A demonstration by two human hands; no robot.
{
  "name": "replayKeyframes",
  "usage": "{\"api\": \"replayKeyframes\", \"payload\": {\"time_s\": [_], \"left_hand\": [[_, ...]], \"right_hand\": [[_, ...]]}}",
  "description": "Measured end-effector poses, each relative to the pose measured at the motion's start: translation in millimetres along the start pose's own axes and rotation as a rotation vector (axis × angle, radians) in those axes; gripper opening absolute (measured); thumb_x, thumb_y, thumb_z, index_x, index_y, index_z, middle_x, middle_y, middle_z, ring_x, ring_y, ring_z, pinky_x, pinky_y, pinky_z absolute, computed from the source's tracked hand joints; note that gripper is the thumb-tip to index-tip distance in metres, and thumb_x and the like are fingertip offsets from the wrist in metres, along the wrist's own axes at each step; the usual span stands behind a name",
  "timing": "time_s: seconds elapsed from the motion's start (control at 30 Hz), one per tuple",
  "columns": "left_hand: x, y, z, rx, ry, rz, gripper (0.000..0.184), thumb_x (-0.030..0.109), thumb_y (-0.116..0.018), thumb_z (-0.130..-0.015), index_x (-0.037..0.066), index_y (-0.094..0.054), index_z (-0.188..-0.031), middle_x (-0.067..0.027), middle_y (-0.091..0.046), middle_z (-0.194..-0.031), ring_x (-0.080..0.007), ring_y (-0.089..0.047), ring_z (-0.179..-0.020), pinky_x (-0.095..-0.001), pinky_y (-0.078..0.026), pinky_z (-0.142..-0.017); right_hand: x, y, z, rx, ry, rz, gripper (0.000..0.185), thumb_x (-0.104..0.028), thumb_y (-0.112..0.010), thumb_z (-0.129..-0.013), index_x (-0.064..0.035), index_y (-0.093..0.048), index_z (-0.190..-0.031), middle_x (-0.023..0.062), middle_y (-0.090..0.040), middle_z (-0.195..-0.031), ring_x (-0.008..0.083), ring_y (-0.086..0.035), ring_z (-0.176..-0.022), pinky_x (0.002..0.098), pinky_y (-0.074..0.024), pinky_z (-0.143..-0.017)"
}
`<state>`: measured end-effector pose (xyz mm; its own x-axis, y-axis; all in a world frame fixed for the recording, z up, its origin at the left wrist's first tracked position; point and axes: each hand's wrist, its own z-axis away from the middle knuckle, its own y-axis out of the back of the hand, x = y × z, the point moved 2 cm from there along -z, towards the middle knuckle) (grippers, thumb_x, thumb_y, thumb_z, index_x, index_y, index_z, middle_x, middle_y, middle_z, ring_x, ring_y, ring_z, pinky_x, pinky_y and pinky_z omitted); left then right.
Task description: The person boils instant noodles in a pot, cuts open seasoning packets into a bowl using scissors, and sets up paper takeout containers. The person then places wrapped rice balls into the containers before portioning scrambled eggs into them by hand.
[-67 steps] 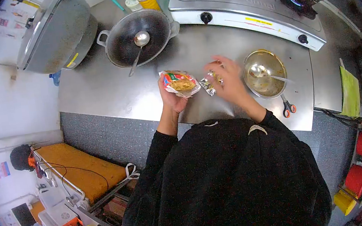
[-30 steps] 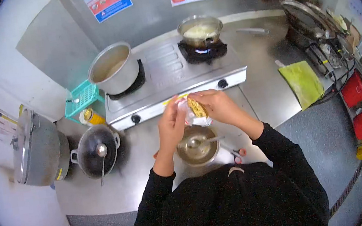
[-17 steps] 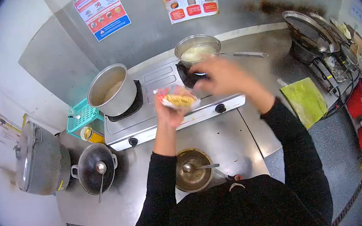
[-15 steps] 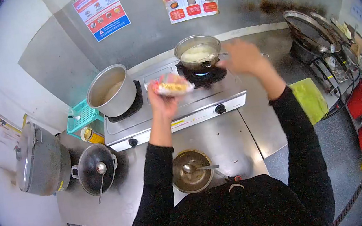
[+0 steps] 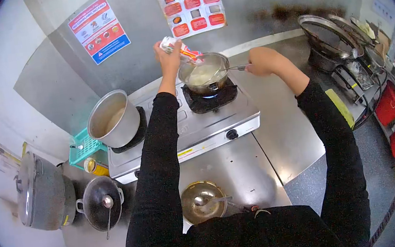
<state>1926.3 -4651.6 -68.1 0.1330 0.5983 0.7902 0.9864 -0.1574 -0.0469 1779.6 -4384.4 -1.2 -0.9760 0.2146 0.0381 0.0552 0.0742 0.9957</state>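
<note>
My left hand grips a red and white noodle packet, tipped with its lower end over the left rim of the small pot. Pale, cloudy contents show in that pot, which stands over a blue flame on the stove's right burner. My right hand is closed around the handle of a wire strainer, whose basket sits in the pot. Whether any noodles remain in the packet cannot be seen.
On the stove's left burner stands a large grey pot. A metal bowl with a spoon is near my body. At left are a wok with a ladle and a big lidded pot. Pans stand at the right.
My left hand has moved up and forward and tipped the packet over the pot. My right hand, earlier open and moving, has taken hold of the strainer handle. The view has shifted slightly.
</note>
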Motion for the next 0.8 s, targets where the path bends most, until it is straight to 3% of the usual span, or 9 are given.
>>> {"api": "replayKeyframes", "payload": {"time_s": [0.17,0.3,0.37,0.47,0.67,0.8], "left_hand": [[15.3,-24.8,9.1,-0.162,-0.035,-0.363,0.075,0.042,-0.069,-0.065,0.005,-0.031,-0.118,-0.0299,-0.031,-0.114,-0.0398,-0.035,-0.107,-0.0437,-0.035,-0.088],[-3.6,-39.8,6.4,-0.225,-0.154,-0.373,0.076,0.043,-0.071,-0.063,0.000,-0.035,-0.114,-0.0269,-0.044,-0.106,-0.0347,-0.043,-0.102,-0.0416,-0.036,-0.086],[11.2,-41.4,13.6,-0.230,-0.156,-0.496,0.078,0.048,-0.069,-0.063,0.007,-0.032,-0.118,-0.0299,-0.032,-0.113,-0.0440,-0.041,-0.101,-0.0466,-0.036,-0.087],[10.7,-46.6,11.6,-0.264,-0.211,-0.604,0.075,0.050,-0.064,-0.066,0.004,-0.033,-0.116,-0.0319,-0.034,-0.109,-0.0469,-0.043,-0.097,-0.0479,-0.037,-0.084],[-18.4,-54.0,-2.8,-0.265,-0.427,-0.626,0.054,0.039,-0.051,-0.080,-0.005,-0.035,-0.108,-0.0355,-0.037,-0.099,-0.0478,-0.043,-0.089,-0.0491,-0.037,-0.079],[-15.9,-54.0,-5.5,-0.226,-0.528,-0.639,0.049,0.035,-0.049,-0.082,-0.008,-0.035,-0.103,-0.0337,-0.038,-0.097,-0.0468,-0.041,-0.089,-0.0486,-0.035,-0.081]], "right_hand": [[-14.5,21.9,12.1,0.107,-0.010,0.100,0.013,-0.008,-0.057,-0.067,-0.0005,-0.062,-0.076,0.0187,-0.061,-0.083,0.0313,-0.061,-0.078,0.0395,-0.0489,-0.066],[-12.5,25.2,15.1,0.232,0.060,0.161,0.011,-0.004,-0.056,-0.066,-0.0019,-0.062,-0.075,0.0172,-0.061,-0.078,0.0317,-0.061,-0.076,0.0404,-0.0492,-0.065],[-10.1,23.1,15.2,0.247,0.073,0.159,0.011,-0.004,-0.056,-0.066,-0.0019,-0.062,-0.075,0.0170,-0.061,-0.078,0.0317,-0.061,-0.076,0.0403,-0.0492,-0.065],[-5.8,21.7,13.3,0.266,0.083,0.154,0.010,-0.004,-0.056,-0.066,-0.0020,-0.062,-0.074,0.0166,-0.061,-0.077,0.0315,-0.061,-0.075,0.0402,-0.0492,-0.064],[-4.1,20.7,15.4,0.242,0.085,0.165,0.009,-0.004,-0.056,-0.066,-0.0026,-0.062,-0.073,0.0164,-0.061,-0.076,0.0313,-0.061,-0.074,0.0403,-0.0489,-0.063],[-9.2,15.5,17.2,0.311,0.112,0.191,0.009,-0.006,-0.055,-0.068,-0.0035,-0.063,-0.070,0.0166,-0.061,-0.075,0.0309,-0.061,-0.073,0.0399,-0.0492,-0.063]]}}
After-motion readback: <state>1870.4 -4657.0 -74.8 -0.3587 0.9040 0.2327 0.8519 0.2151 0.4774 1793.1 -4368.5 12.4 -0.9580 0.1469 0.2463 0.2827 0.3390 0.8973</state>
